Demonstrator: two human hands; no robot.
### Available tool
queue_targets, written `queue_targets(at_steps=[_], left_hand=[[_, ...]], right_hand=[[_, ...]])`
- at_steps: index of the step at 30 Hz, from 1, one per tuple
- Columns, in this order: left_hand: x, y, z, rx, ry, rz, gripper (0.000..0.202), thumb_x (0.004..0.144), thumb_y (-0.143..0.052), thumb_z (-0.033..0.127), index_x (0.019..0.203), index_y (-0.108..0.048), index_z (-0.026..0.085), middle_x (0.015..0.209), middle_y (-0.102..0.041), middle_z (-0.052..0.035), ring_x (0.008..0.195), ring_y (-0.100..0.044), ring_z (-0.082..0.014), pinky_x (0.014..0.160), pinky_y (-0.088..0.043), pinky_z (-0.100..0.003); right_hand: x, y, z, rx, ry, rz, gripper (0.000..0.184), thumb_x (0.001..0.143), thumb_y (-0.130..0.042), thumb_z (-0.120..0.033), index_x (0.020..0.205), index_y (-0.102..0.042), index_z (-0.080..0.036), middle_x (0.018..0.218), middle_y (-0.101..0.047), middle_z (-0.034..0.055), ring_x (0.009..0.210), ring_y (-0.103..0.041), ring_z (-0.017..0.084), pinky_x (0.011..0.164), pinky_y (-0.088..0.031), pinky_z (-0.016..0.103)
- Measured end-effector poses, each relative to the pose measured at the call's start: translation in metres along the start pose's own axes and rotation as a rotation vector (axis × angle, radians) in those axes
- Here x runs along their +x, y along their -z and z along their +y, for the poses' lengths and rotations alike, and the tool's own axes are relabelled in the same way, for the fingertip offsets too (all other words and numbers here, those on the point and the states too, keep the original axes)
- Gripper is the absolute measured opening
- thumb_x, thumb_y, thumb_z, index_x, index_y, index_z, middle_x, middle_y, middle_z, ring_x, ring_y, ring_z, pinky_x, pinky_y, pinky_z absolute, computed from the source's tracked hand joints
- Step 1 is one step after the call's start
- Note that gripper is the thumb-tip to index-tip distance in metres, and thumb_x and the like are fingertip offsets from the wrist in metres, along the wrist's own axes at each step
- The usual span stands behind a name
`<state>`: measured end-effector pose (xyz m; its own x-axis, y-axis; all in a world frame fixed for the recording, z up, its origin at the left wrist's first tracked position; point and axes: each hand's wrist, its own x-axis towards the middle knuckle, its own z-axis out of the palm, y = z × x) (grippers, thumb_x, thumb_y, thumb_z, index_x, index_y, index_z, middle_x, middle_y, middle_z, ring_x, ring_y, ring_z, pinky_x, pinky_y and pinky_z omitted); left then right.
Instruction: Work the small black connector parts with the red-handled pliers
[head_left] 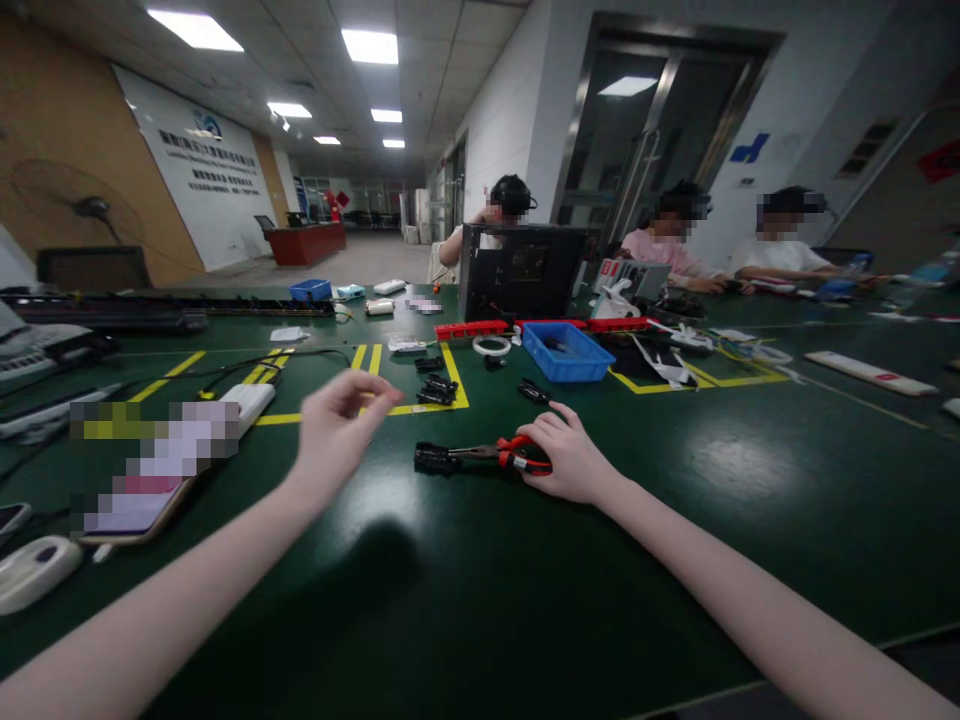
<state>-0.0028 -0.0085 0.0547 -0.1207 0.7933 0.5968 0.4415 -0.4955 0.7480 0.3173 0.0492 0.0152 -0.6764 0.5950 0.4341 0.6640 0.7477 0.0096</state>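
My right hand (566, 455) rests on the green table (480, 580) with its fingers curled round the red handles of a pair of pliers (510, 456). The plier jaws point left and touch a small black connector (436, 458). My left hand (337, 425) hovers above the table to the left of it, fingers loosely bent and pinched together, with nothing visible in them. Several small black parts (437, 388) lie beyond, inside a yellow taped square.
A blue bin (568, 352), red trays (471, 329), a black computer case (521, 270) and a tape roll (491, 346) stand farther back. A phone (142, 490) and a mouse (34, 572) lie at left. Three people sit across the table.
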Motion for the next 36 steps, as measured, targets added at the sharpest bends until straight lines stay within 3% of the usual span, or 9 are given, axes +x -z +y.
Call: queue_targets(at_steps=[3, 8, 16, 22, 36], left_hand=[[0.000, -0.023, -0.025, 0.012, -0.057, -0.190, 0.025, 0.093, -0.061, 0.039, 0.089, -0.069, 0.015, 0.086, -0.068, -0.0043, 0.080, -0.064, -0.0169, 0.076, -0.054, -0.032], [-0.002, -0.048, -0.058, 0.063, -0.183, -0.386, 0.027, 0.099, -0.048, 0.029, 0.095, -0.072, 0.017, 0.105, -0.068, -0.0085, 0.101, -0.063, -0.0208, 0.094, -0.049, -0.039], [-0.009, -0.040, -0.050, 0.145, -0.167, -0.666, 0.022, 0.092, -0.060, 0.030, 0.109, -0.071, 0.022, 0.118, -0.062, -0.0070, 0.108, -0.060, -0.0218, 0.097, -0.051, -0.038], [-0.010, -0.041, -0.048, 0.170, -0.187, -0.711, 0.028, 0.086, -0.068, 0.026, 0.113, -0.070, 0.023, 0.117, -0.061, -0.0075, 0.107, -0.059, -0.0231, 0.096, -0.052, -0.040], [-0.012, -0.043, -0.048, 0.116, -0.108, -0.718, 0.025, 0.092, -0.059, 0.028, 0.115, -0.068, 0.022, 0.112, -0.063, -0.0067, 0.100, -0.063, -0.0200, 0.091, -0.053, -0.035]], right_hand=[[0.000, 0.002, -0.001, 0.005, -0.005, 0.006, 0.039, 0.071, -0.070, -0.036, 0.106, -0.062, -0.019, 0.095, -0.065, 0.0079, 0.097, -0.060, 0.027, 0.111, -0.028, 0.055], [-0.001, 0.002, -0.001, 0.021, -0.010, 0.012, 0.039, 0.071, -0.070, -0.034, 0.106, -0.061, -0.020, 0.096, -0.065, 0.0075, 0.098, -0.060, 0.027, 0.111, -0.028, 0.055], [-0.002, 0.000, -0.001, 0.018, -0.027, 0.001, 0.040, 0.069, -0.071, -0.034, 0.104, -0.060, -0.019, 0.095, -0.066, 0.0074, 0.094, -0.061, 0.026, 0.110, -0.030, 0.054], [-0.002, 0.001, -0.001, 0.010, -0.041, 0.001, 0.036, 0.070, -0.071, -0.035, 0.102, -0.060, -0.020, 0.094, -0.067, 0.0072, 0.091, -0.061, 0.026, 0.109, -0.032, 0.054], [-0.005, 0.000, -0.002, -0.053, -0.068, 0.008, 0.038, 0.071, -0.071, -0.036, 0.104, -0.060, -0.020, 0.097, -0.068, 0.0083, 0.096, -0.060, 0.027, 0.110, -0.030, 0.054]])
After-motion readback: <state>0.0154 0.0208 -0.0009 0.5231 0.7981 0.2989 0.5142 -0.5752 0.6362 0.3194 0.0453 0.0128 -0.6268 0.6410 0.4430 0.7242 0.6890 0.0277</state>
